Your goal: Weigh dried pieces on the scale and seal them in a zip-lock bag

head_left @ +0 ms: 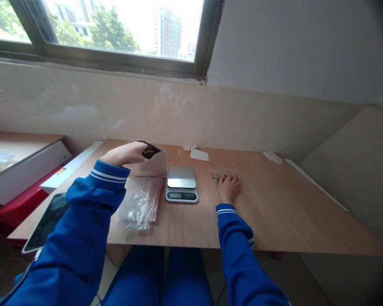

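My left hand reaches over the rim of a beige paper-like pouch, with its fingers dipped into the opening and mostly hidden. Something dark shows inside the pouch. A kitchen scale with a bare metal plate stands between my hands; its display is too small to read. To the right of it, my right hand lies with fingers spread on a small clear plastic bag that holds small pieces. A stack of clear zip bags with red seal strips lies in front of the pouch.
Crumpled pale scraps and a white card lie near the wall, with another scrap at the back right. A tablet rests at the left edge of the wooden table. A red stool stands left.
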The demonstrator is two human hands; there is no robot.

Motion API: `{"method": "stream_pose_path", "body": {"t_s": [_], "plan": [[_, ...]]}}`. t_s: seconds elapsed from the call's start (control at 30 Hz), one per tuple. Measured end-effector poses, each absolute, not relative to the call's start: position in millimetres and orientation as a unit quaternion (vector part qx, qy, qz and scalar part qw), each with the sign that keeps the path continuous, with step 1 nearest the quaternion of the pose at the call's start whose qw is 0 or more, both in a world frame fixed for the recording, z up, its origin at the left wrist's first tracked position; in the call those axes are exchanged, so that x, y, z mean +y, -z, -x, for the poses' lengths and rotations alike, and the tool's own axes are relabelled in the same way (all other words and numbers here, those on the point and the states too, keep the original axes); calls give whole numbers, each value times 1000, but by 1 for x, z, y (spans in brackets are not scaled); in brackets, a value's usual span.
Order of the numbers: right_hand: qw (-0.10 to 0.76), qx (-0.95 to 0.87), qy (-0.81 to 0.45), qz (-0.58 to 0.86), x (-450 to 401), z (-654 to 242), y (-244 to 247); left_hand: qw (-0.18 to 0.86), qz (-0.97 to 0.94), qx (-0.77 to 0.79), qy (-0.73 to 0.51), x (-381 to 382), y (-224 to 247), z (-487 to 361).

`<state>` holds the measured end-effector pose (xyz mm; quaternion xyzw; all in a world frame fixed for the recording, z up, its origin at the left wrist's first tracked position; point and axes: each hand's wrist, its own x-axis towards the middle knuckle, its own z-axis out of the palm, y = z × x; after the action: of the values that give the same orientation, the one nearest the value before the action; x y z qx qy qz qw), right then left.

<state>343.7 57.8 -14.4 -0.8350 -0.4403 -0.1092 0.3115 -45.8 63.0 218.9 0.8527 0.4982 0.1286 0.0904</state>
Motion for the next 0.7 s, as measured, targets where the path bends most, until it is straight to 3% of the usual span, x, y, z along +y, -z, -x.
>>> {"method": "stream_pose_path", "body": {"t_s": [0.23,0.7], "plan": [[308,-442,117,834,58,-344,15,108,-859,488,-111,64,-231,56],[310,-442,127,832,58,-344,16,169,-844,454,-231,74,-226,78]]}}
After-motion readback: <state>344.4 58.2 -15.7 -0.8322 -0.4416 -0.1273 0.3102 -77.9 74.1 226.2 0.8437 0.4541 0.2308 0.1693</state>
